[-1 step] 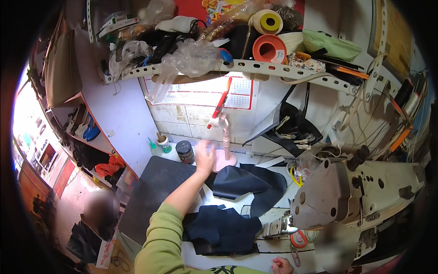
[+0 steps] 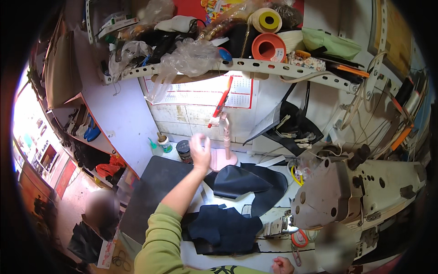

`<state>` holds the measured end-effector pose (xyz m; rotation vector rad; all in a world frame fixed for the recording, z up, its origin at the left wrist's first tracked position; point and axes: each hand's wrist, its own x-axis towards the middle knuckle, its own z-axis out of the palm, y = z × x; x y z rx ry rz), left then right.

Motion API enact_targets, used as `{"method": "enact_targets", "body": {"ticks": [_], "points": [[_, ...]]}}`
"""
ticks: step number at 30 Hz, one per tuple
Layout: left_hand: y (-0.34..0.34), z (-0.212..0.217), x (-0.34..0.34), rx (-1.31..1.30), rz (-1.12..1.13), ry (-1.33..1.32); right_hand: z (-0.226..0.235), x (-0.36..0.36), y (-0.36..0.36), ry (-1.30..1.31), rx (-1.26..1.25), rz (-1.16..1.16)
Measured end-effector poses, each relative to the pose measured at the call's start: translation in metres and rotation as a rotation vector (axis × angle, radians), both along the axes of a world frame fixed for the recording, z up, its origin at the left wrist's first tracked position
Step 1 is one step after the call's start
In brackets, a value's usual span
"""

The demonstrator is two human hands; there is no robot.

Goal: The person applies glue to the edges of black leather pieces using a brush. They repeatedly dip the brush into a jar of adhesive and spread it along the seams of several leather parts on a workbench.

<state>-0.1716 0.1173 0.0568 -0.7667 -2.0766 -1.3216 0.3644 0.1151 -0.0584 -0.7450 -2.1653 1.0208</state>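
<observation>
My left hand (image 2: 200,152) is raised at the end of an outstretched arm in a green sleeve. It is beside the pink phone stand (image 2: 227,141) and partly in front of a dark jar (image 2: 184,150). Its fingers look loosely apart, slightly blurred, with nothing visible in them. At the lower edge, my right hand (image 2: 283,266) is curled closed; whatever it may hold is hidden. Between the hands lie dark fabric pieces (image 2: 223,228) and a folded black leather-like piece (image 2: 248,182). A red phone-like device (image 2: 221,102) is clamped on the stand.
A sewing machine (image 2: 328,196) fills the right side, with orange-handled scissors (image 2: 299,239) below it. A black mat (image 2: 157,192) covers the left of the table. Overhead runs a loaded metal shelf (image 2: 255,65). A small tub (image 2: 164,144) stands at the back left.
My left hand has shifted slightly left and upward, away from the stand's base and over part of the dark jar. My right hand and the fabric look unmoved.
</observation>
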Motion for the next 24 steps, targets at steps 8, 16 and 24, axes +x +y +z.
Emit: {"method": "enact_targets", "body": {"ticks": [8,16,24], "points": [[0.004,0.167,-0.054,-0.07,-0.859,-0.427,0.009,-0.005,-0.002,-0.062,-0.071,-0.003],[0.026,0.168,-0.065,-0.06,-1.158,-0.633,0.011,-0.006,-0.002,-0.033,-0.008,-0.002],[0.023,0.161,-0.057,-0.011,-1.087,-0.572,-0.001,-0.006,0.0,0.055,-0.025,0.011]]}}
